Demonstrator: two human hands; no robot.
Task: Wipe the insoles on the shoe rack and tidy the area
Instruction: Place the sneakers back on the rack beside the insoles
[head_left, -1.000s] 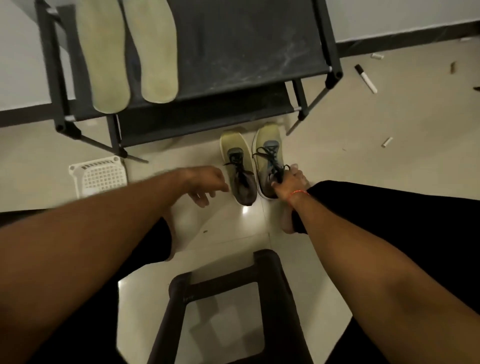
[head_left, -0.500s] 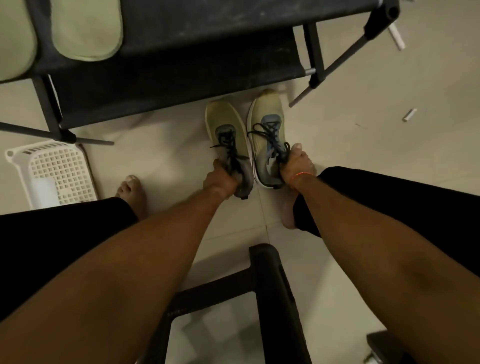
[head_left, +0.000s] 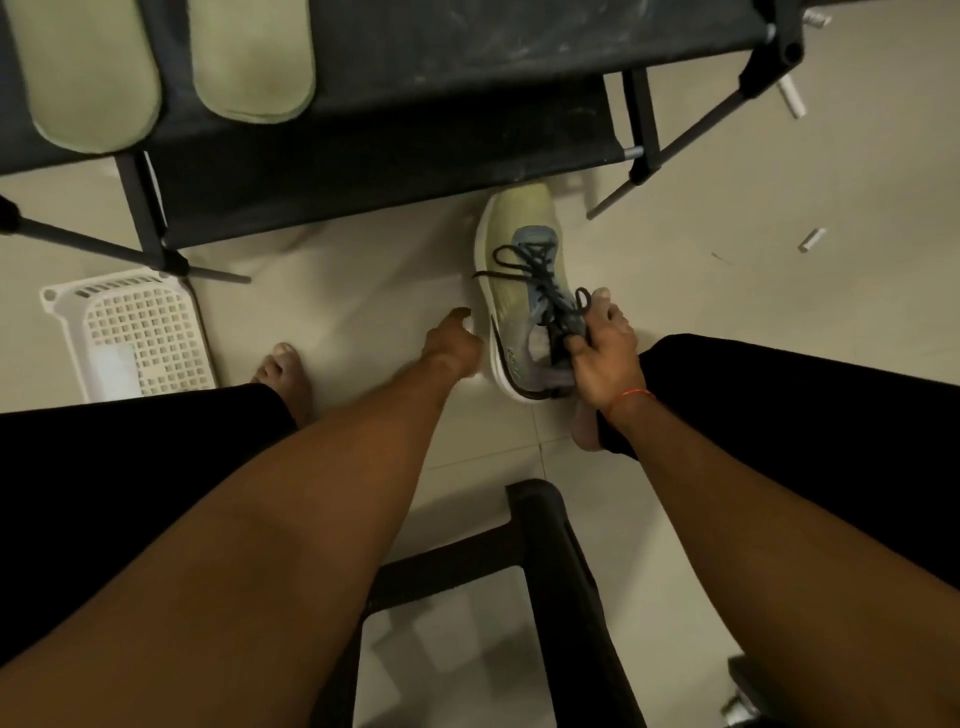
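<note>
Head view: right hand (head_left: 605, 358) around sneaker (head_left: 519, 244) collar

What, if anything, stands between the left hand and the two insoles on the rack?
Nothing visible. The left hand is over bare floor beside the shoe; the insoles lie uncovered atop the rack.

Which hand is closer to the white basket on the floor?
Left. The left hand is right of the white basket; the right hand, farther right, grips the shoe.
</note>
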